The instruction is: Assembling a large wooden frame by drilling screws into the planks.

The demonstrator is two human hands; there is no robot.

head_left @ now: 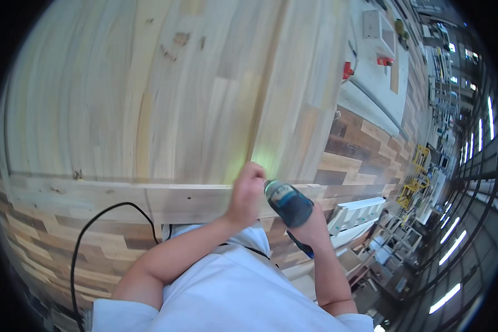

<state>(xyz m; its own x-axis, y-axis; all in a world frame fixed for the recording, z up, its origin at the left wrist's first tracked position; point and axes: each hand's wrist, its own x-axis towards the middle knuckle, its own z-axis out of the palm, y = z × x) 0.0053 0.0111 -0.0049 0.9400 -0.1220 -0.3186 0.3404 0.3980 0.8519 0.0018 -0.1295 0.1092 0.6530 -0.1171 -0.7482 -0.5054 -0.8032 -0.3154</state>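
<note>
My right hand (311, 226) is wrapped round the handle of a teal-and-black cordless drill (288, 204), whose nose points up and left. Just ahead of that nose is my left hand (248, 192), fingers closed above a pale wooden board (191, 202). Whatever those fingers pinch, if anything, is hidden. A small dark hole shows in the board left of my left hand. The board runs along the near edge of a large panel of pale wooden strips (205, 110). A greenish glow lights the panel just beyond my left hand.
A black cable (78, 243) loops at the left over the wood-patterned floor (36, 235). To the far right, a white table (373, 99) carries a white box (377, 30) and red tools. White slatted parts (357, 216) lie right of the drill. Yellow stands (416, 176) are farther off.
</note>
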